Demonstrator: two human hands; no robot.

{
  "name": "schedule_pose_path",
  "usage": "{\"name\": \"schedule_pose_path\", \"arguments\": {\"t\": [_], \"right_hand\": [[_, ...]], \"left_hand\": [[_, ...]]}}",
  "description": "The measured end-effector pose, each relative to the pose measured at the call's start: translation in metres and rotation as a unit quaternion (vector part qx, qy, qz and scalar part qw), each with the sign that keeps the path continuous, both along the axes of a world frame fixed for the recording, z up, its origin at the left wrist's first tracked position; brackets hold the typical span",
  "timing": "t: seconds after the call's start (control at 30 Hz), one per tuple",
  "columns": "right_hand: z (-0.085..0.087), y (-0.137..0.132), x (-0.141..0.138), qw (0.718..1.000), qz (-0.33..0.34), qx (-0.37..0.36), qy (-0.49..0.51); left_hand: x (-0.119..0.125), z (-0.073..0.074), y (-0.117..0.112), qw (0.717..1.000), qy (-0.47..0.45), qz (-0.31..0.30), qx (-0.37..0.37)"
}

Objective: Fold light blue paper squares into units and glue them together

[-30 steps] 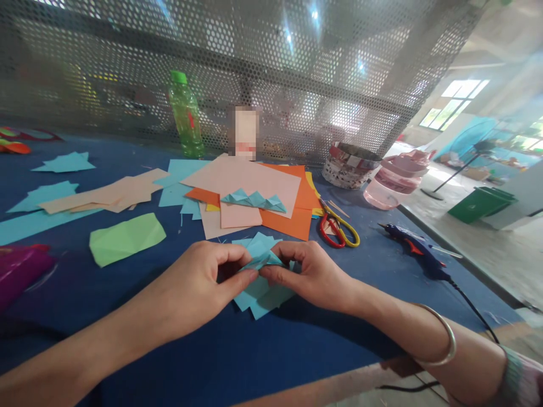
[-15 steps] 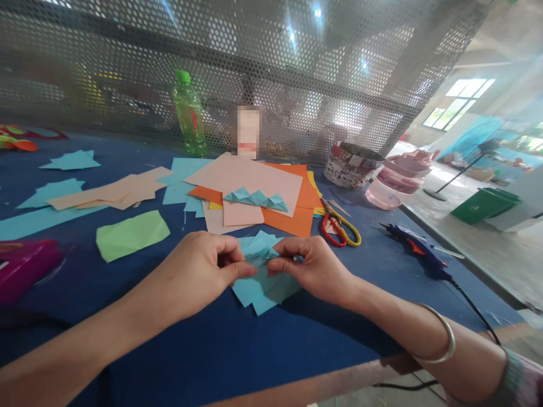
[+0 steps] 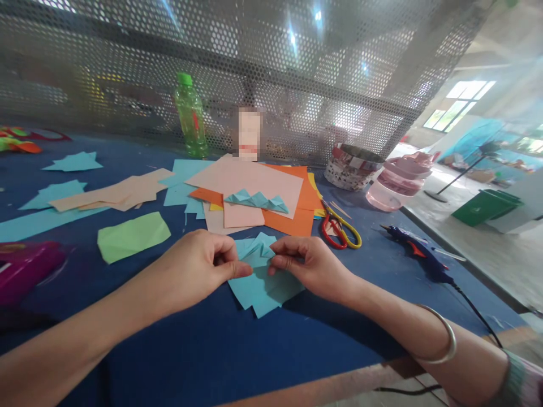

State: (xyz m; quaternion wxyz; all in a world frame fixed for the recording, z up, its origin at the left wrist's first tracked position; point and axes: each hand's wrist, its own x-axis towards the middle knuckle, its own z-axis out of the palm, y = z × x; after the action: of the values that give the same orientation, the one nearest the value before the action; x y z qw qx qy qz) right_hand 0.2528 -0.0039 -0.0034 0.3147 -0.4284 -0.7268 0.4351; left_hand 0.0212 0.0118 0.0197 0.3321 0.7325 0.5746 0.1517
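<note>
Between my two hands is a small folded piece of light blue paper [image 3: 263, 247] with creased, pointed folds. The thumb and fingers of my right hand [image 3: 316, 264] pinch its right end. My left hand [image 3: 203, 263] is closed in a pinch at its left side; the fingertips partly hide that end. Beneath both hands lie light blue paper sheets [image 3: 267, 294], loosely stacked. Just beyond them, a folded blue zigzag strip [image 3: 258, 200] rests on pink paper [image 3: 250, 178] and orange paper [image 3: 301, 220].
Scissors [image 3: 341, 229] with red and yellow handles and a glue gun [image 3: 419, 251] lie to the right. A round basket [image 3: 354, 167] and a pink bottle [image 3: 396, 181] stand behind. Left are green paper [image 3: 133, 236] and a purple object [image 3: 29, 271]. A green bottle [image 3: 189, 116] stands near the mesh panel.
My hands have moved slightly apart, and more of the folded blue paper shows between them. The camera view has shifted a little; the other things lie where they were.
</note>
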Motion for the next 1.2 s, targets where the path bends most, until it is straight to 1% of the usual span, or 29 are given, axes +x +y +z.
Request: {"name": "schedule_pose_path", "arguments": {"t": [0.1, 0.2, 0.3, 0.4, 0.53, 0.67, 0.77, 0.97, 1.07, 1.2], "right_hand": [[0.0, -0.001, 0.0, 1.0, 0.001, -0.006, 0.003], [-0.001, 0.0, 0.0, 1.0, 0.003, -0.009, -0.005], [-0.002, 0.002, 0.0, 0.999, -0.003, 0.02, -0.027], [-0.002, 0.003, 0.0, 0.998, -0.021, 0.048, -0.035], [-0.001, 0.002, -0.001, 0.999, -0.027, 0.032, -0.032], [0.0, 0.001, 0.0, 0.998, -0.016, 0.034, -0.041], [0.0, 0.001, 0.0, 0.998, -0.006, 0.047, -0.043], [-0.002, 0.0, -0.001, 0.997, -0.009, 0.06, -0.05], [-0.006, -0.001, -0.002, 0.996, -0.009, 0.069, -0.052], [-0.01, -0.001, -0.001, 0.991, -0.006, 0.108, -0.073]], "left_hand": [[-0.002, -0.002, 0.002, 1.0, 0.005, 0.0, 0.006], [-0.004, -0.002, 0.005, 1.0, 0.003, -0.012, -0.015], [-0.006, -0.004, 0.007, 0.999, 0.004, -0.038, -0.02], [-0.008, -0.006, 0.005, 0.999, 0.01, -0.05, 0.0], [-0.006, -0.007, 0.0, 0.997, 0.006, -0.068, 0.022], [-0.004, -0.005, -0.001, 0.996, 0.013, -0.092, 0.009], [-0.004, -0.004, 0.001, 0.997, 0.008, -0.08, 0.002], [0.0, -0.005, 0.002, 0.998, -0.057, -0.032, -0.023], [0.004, -0.007, 0.0, 0.997, -0.078, -0.023, -0.009], [0.005, -0.013, -0.003, 0.996, -0.068, -0.041, 0.031]]}}
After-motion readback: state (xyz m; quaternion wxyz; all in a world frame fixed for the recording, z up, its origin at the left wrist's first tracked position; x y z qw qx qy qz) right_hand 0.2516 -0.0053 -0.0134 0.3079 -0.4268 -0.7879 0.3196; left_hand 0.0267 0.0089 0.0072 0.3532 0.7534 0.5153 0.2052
